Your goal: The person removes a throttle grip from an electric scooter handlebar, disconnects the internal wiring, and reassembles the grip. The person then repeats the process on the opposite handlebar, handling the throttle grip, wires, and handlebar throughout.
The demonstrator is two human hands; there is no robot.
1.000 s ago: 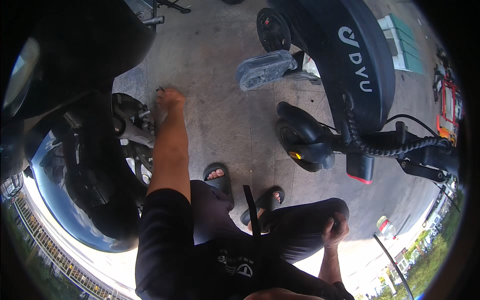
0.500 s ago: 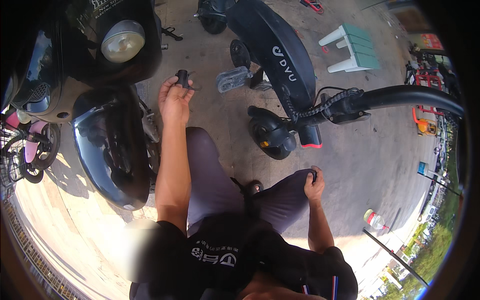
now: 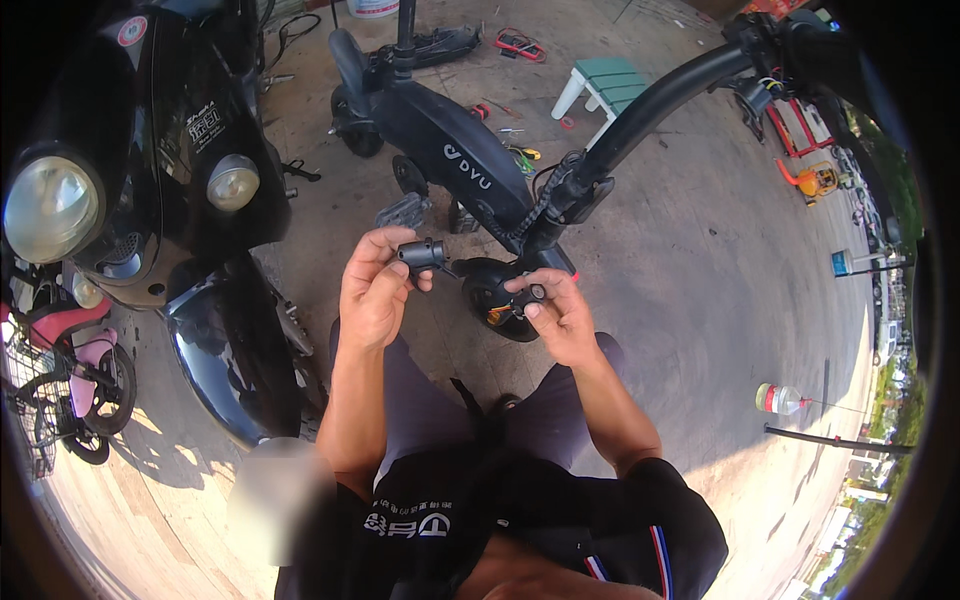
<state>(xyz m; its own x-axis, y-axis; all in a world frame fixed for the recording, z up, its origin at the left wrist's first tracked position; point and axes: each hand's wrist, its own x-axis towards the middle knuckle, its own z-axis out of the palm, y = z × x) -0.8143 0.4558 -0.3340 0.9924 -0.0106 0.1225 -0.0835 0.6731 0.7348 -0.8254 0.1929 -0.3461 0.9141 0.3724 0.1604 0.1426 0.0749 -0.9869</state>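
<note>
My left hand [image 3: 373,290] is raised in front of me and grips a small black cylindrical part [image 3: 422,254] between thumb and fingers. My right hand [image 3: 556,312] is beside it, pinching a small dark ring-like piece [image 3: 536,293] at the fingertips. The two hands are a short gap apart, over the front wheel [image 3: 495,298] of a black folding electric scooter [image 3: 450,150]. The scooter's stem [image 3: 640,120] rises to the upper right. My knees in dark trousers show below the hands.
A large black moped [image 3: 160,180] with round headlights stands close on the left. A pink bicycle [image 3: 70,370] is at the far left. A green and white stool [image 3: 605,85] and scattered tools [image 3: 520,45] lie on the concrete beyond. A bottle [image 3: 780,398] stands at right.
My left hand came up from the ground by the moped holding the black part. My right hand rose from my knee to meet it. The view tilted upward.
</note>
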